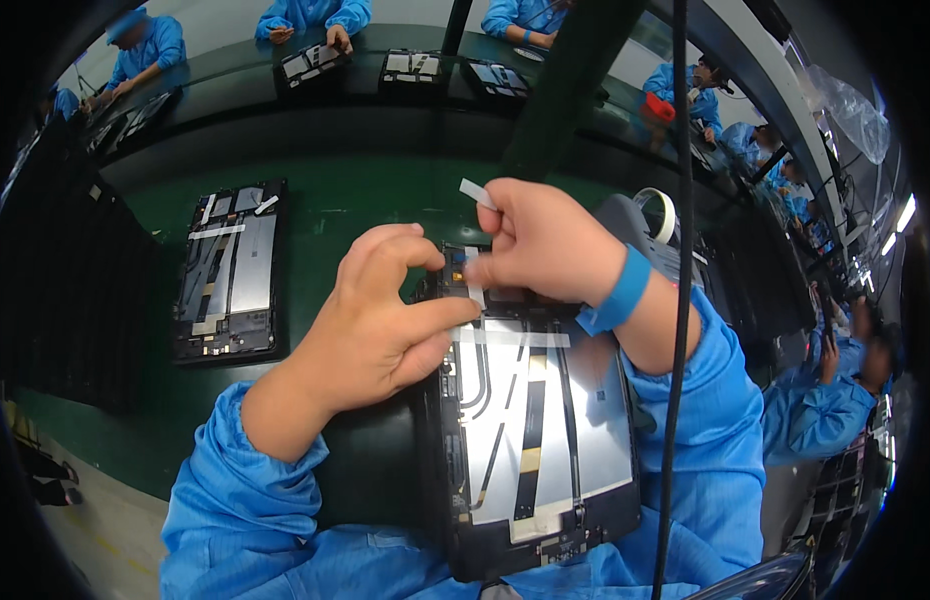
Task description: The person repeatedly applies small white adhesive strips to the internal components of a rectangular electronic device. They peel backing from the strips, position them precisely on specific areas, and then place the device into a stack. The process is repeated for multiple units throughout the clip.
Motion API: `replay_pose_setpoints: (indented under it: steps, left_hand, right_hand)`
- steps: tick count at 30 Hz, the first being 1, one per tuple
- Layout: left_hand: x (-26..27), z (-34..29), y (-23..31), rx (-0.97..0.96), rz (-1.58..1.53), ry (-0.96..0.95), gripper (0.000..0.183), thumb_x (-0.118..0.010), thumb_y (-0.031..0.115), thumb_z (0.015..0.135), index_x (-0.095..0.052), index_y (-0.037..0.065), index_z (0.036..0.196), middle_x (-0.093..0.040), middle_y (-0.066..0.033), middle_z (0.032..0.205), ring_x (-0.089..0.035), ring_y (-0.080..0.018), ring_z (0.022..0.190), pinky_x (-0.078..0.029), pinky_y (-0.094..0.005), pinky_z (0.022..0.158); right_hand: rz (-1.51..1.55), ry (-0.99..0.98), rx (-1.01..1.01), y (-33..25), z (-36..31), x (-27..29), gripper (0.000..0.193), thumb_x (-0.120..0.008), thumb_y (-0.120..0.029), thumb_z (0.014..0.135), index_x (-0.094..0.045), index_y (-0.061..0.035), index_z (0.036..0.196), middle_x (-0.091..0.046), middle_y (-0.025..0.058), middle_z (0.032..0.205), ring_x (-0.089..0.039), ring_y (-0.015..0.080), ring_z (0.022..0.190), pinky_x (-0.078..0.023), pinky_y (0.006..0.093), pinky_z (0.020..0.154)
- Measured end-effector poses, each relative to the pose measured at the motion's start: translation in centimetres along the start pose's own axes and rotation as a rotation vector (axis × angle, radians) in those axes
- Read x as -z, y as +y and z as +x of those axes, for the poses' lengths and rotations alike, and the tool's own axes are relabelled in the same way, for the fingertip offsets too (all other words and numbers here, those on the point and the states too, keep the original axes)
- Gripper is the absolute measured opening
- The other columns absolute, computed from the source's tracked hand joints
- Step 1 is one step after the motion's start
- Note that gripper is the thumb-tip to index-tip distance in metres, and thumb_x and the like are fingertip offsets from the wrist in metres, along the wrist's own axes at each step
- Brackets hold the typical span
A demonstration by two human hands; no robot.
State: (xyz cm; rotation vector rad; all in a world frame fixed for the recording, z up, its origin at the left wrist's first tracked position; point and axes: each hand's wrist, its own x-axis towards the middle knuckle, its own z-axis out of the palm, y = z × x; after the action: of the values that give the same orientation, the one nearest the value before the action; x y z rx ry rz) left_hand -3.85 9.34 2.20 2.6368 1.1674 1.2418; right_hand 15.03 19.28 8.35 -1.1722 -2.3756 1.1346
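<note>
An opened tablet (597,420) lies before me, its silver inner plate, dark ribbon cables and black frame exposed. My left hand (370,320) rests at its upper left edge, thumb and forefinger apart, the thumb tip touching near a white tape strip (474,290) stuck lengthwise there. My right hand (550,235) is closed, with a short white strip of tape (474,192) sticking out from its curled fingers. A lower fingertip of that hand, smeared by motion, presses at the upper part of the tablet. Another white strip (525,339) runs across the tablet below my left thumb.
A second opened tablet (230,275) lies on the green table (330,215) to the left, beside a tall black stack (75,270). A tape roll (657,215) stands at right behind a hanging black cable (678,330). Co-workers in blue sit across a far bench with more tablets (412,66).
</note>
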Motion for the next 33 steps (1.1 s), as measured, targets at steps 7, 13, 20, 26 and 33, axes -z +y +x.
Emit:
replay_pose_setpoints:
  steps: [7, 13, 20, 26, 33]
  left_hand:
    - [1.4, 0.2, 1.4, 0.085, 0.003, 0.033, 0.031, -0.066, 0.014, 0.071, -0.067, 0.012, 0.103, -0.046, -0.0138, 0.111, -0.041, -0.0381, 0.116, -0.034, -0.0470, 0.099]
    - [2.9, 2.7, 6.6, -0.010, -0.215, 0.030, 0.026, -0.078, 0.023, 0.069, -0.066, 0.005, 0.083, -0.061, -0.0090, 0.078, -0.058, -0.0286, 0.075, -0.047, -0.0363, 0.067]
    - [0.6, 5.7, 9.4, -0.125, -0.167, 0.037, 0.016, -0.077, 0.017, 0.070, -0.065, 0.007, 0.073, -0.058, -0.0056, 0.071, -0.054, -0.0240, 0.064, -0.043, -0.0343, 0.057]
    - [-1.1, 9.6, 8.9, 0.051, -0.156, -0.090, 0.019, -0.074, 0.012, 0.070, -0.068, 0.002, 0.085, -0.062, -0.0082, 0.076, -0.059, -0.0276, 0.069, -0.045, -0.0359, 0.062]
    - [-3.6, 11.8, 7.7, -0.031, -0.025, -0.393, 0.037, -0.071, 0.014, 0.071, -0.064, 0.003, 0.106, -0.054, -0.0204, 0.116, -0.051, -0.0362, 0.110, -0.044, -0.0412, 0.091]
  right_hand:
    - [-0.306, 0.151, 0.287, -2.1, -2.7, 0.7, 0.022, -0.070, -0.015, 0.077, -0.052, -0.0032, 0.082, -0.061, 0.0115, 0.069, -0.063, 0.0250, 0.063, -0.047, 0.0356, 0.056]
    - [-0.476, 0.187, 0.661, -2.3, -10.7, -0.7, 0.013, -0.061, -0.021, 0.084, -0.062, -0.0083, 0.082, -0.060, 0.0108, 0.073, -0.060, 0.0311, 0.066, -0.046, 0.0411, 0.059]
    - [-0.029, 0.428, 0.440, -0.2, -16.0, 0.7, 0.017, -0.069, -0.009, 0.079, -0.063, -0.0037, 0.094, -0.065, 0.0103, 0.078, -0.062, 0.0220, 0.060, -0.049, 0.0302, 0.055]
    - [-0.139, 0.592, 0.374, 2.7, -16.0, 2.4, 0.004, -0.059, -0.008, 0.085, -0.060, -0.0045, 0.084, -0.061, 0.0112, 0.070, -0.062, 0.0293, 0.064, -0.048, 0.0353, 0.055]
    - [0.654, 0.435, 0.073, 7.7, -12.0, 4.3, 0.013, -0.050, -0.016, 0.095, -0.052, -0.0036, 0.101, -0.059, 0.0030, 0.071, -0.055, 0.0090, 0.060, -0.045, 0.0223, 0.056]
